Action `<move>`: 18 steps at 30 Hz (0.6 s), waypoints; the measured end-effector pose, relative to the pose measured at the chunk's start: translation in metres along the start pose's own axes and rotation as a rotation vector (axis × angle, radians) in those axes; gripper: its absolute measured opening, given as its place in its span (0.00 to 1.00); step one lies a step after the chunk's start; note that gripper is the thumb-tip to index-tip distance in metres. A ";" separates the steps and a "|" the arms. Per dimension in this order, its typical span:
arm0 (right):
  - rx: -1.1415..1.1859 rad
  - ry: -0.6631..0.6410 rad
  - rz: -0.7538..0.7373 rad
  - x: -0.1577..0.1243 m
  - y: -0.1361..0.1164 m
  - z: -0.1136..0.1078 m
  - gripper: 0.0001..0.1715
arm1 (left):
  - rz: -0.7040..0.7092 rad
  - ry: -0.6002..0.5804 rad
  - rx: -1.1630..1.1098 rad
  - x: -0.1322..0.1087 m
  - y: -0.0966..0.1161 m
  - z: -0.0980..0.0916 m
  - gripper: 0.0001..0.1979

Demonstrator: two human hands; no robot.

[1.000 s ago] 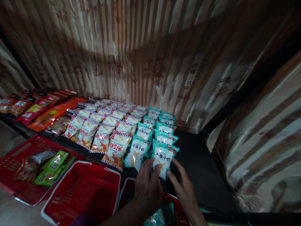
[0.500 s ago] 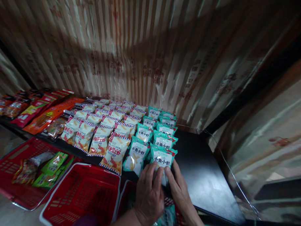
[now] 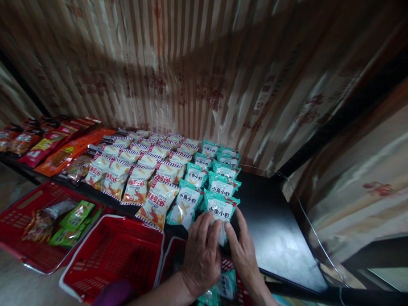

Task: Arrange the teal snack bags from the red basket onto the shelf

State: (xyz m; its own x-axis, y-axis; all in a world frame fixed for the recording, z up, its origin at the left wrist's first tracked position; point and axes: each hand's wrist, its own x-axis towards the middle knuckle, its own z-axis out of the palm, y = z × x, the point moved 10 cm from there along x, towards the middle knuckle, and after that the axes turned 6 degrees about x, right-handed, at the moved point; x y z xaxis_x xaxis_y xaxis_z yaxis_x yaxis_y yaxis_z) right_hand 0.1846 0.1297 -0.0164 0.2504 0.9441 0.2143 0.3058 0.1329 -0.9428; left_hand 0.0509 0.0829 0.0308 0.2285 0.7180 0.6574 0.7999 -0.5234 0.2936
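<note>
**Both hands have come closer around the green pack**

Since a second ago, the right thumb has moved in toward the left fingers. The green pack point(image 3: 220, 210) stands at the front of its row, right at the fingertips, between both hands. The left hand point(image 3: 202, 255) has bent fingers on its low front; I can't tell if they grip. The right hand point(image 3: 243, 250), partly closed, seems to pinch its side, maybe to keep it straight. Behind, more green packs point(image 3: 221, 184) face front, perhaps so their names show. A red basket point(image 3: 240, 283) sits below.
</note>
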 end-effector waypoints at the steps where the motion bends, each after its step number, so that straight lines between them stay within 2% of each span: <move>1: -0.010 -0.005 -0.013 -0.001 -0.002 0.000 0.39 | 0.005 0.006 -0.002 0.000 0.000 0.000 0.28; 8: -0.065 0.033 -0.101 -0.011 -0.012 -0.012 0.39 | 0.052 -0.002 -0.017 -0.005 0.007 0.001 0.28; 12: -0.110 0.066 -0.152 -0.018 -0.019 -0.021 0.38 | 0.063 -0.004 -0.016 -0.009 0.007 -0.004 0.29; 18: -0.257 0.039 -0.317 -0.033 -0.046 -0.011 0.39 | 0.125 0.023 0.009 -0.027 0.013 -0.012 0.26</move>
State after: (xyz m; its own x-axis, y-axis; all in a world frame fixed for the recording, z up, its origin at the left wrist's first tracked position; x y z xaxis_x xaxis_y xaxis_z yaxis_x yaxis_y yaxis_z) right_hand 0.1723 0.0889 0.0224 0.1401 0.8559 0.4978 0.5916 0.3308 -0.7352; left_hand 0.0487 0.0516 0.0253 0.3142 0.6366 0.7043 0.7707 -0.6042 0.2023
